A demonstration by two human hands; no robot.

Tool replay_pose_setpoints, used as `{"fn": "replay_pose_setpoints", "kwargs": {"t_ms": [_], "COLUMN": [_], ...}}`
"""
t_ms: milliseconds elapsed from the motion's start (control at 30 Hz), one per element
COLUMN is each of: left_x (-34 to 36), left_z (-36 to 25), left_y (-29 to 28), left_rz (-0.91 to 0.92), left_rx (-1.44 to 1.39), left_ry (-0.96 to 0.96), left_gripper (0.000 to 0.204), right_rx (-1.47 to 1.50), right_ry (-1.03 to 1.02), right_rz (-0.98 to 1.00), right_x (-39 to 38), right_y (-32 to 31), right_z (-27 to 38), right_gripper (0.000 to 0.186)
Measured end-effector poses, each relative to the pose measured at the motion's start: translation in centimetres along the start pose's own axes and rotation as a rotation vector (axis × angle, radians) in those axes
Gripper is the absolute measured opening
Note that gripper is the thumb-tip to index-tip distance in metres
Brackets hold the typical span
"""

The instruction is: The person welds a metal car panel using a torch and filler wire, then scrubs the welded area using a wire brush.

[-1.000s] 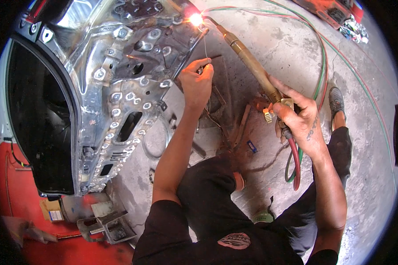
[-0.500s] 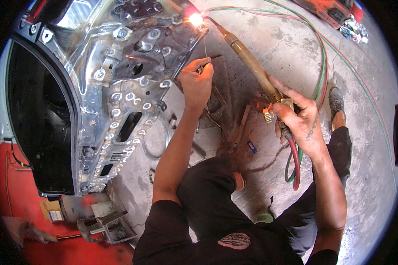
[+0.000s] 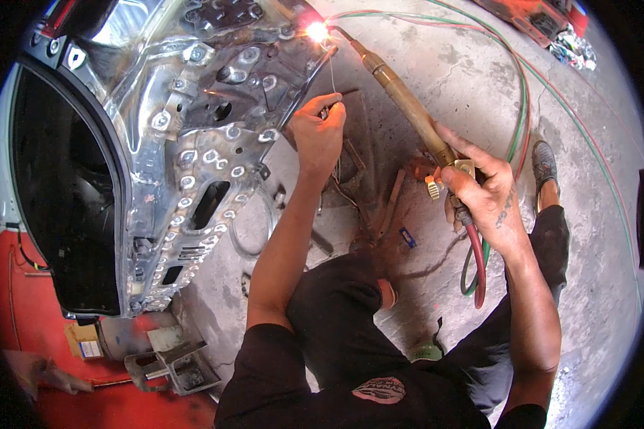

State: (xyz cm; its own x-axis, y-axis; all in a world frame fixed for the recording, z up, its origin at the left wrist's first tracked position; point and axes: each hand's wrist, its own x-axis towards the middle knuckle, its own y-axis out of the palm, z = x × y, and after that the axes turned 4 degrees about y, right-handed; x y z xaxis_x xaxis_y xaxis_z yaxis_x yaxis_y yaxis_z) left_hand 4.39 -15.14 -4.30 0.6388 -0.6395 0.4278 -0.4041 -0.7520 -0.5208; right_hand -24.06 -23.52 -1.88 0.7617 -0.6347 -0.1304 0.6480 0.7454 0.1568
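My right hand [image 3: 479,186] grips a brass gas welding torch [image 3: 404,93] by its valve end, where a red and a green hose join it. From the torch tip comes a bright flame [image 3: 317,31], touching the edge of a bare metal car body panel [image 3: 215,157] dotted with round spot welds. My left hand [image 3: 319,132] is closed in a pinch around a thin filler wire [image 3: 332,75]. The wire runs up from my fingers toward the glow. Glare hides the exact spot where wire, flame and metal meet.
Red and green hoses [image 3: 526,93] loop over the concrete floor on the right. A dark window opening [image 3: 68,193] lies left of the panel. Bottom left, a metal bracket [image 3: 175,368] and a small cardboard box [image 3: 86,342] sit by a red surface. A coil of wire [image 3: 254,229] lies below the panel.
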Motion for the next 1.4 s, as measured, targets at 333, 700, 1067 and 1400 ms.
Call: {"fn": "replay_pose_setpoints", "kwargs": {"t_ms": [333,700,1067,1400], "left_x": [0.0,0.0,0.1,0.2], "left_z": [0.0,-0.8,-0.2,-0.2], "left_y": [0.3,0.1,0.0,0.0], "left_rz": [-0.042,0.005,-0.003,-0.021], "left_rx": [-0.032,0.012,-0.039,0.0], "left_ry": [-0.003,-0.015,-0.104,-0.03], "left_gripper": [0.023,0.025,0.025,0.026], "right_rx": [0.01,-0.011,-0.01,0.008], "right_ry": [0.018,0.015,0.014,0.041], "right_rz": [-0.002,-0.004,0.0,0.002], "right_x": [-0.1,0.0,0.0,-0.1], "right_y": [0.1,-0.1,-0.1,0.0], "right_z": [0.4,0.2,0.2,0.3], "right_gripper": [0.051,0.053,0.053,0.053]}}
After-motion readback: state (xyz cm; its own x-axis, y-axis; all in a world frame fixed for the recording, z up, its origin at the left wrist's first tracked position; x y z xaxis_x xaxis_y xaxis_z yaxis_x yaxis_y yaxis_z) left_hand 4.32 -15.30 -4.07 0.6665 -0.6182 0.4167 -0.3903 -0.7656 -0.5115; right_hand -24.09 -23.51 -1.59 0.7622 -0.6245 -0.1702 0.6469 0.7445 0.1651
